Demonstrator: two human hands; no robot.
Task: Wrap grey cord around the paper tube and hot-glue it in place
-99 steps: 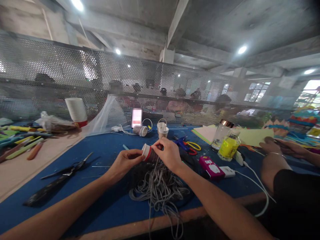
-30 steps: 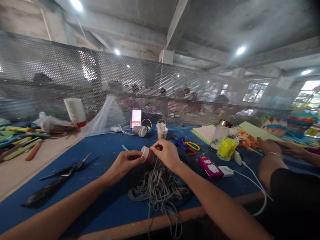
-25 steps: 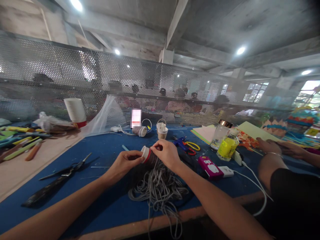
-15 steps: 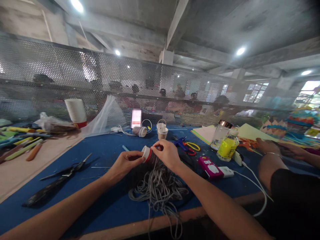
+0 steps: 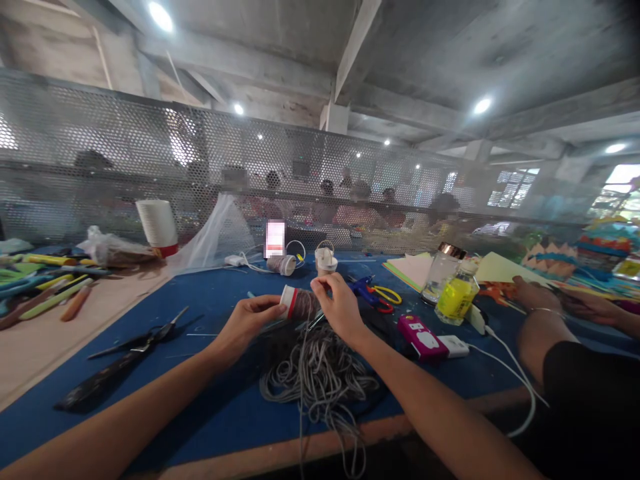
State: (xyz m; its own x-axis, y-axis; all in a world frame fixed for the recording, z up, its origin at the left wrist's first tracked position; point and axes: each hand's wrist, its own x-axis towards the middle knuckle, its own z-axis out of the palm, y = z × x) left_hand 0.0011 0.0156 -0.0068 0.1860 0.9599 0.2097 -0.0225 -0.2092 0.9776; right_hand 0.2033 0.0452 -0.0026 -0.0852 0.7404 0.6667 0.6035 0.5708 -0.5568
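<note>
Cup (image 5: 287, 300) on its side between hands, above surface (image 5: 215, 417); white-red rim toward left, rest wrapped in brownish cord (image 5: 304, 306). Left hand (image 5: 246, 325): fingers clamped on cup rim. Right hand (image 5: 341, 308): at cup's far end, can't tell whether fingers grip. Grey pile (image 5: 327, 373) of cord below.

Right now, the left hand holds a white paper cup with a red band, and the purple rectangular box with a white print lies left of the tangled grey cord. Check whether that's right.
Not quite: the head view shows the purple box lying right of the tangled grey cord, not left. The left hand does hold the white paper cup.
</note>
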